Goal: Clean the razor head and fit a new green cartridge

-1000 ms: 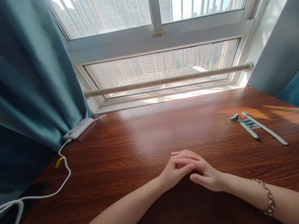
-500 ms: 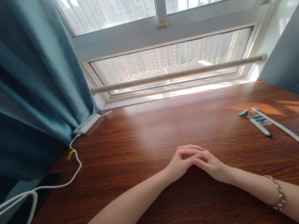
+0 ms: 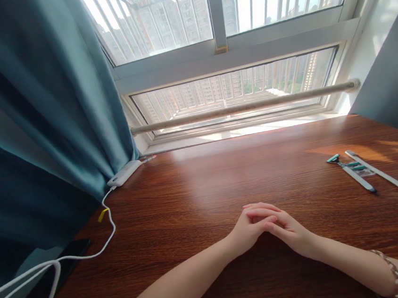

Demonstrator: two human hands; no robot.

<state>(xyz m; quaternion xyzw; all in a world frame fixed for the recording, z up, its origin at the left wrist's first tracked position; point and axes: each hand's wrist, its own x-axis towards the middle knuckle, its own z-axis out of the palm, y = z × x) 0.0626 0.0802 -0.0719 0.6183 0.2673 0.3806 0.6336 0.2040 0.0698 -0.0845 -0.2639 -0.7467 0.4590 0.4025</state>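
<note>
My left hand and my right hand rest together on the brown wooden table, near its middle. Their fingers overlap and are closed against each other, with no object visible between them. A braided bracelet circles my right forearm. Off to the right lies a razor with a white handle and a green-edged head. Beside it are a small clear pack with green razor cartridges and a long, slim white-handled tool of a kind I cannot make out. Neither hand touches these.
At the left, a white rectangular device sits against the blue curtain. A white cable with a yellow tag runs from it past a dark flat object. A window with a horizontal rail stands behind the table.
The camera view has tilted and shifted, so everything sits slightly lower and further right in the picture. My hands stay clasped in the same place on the table.
</note>
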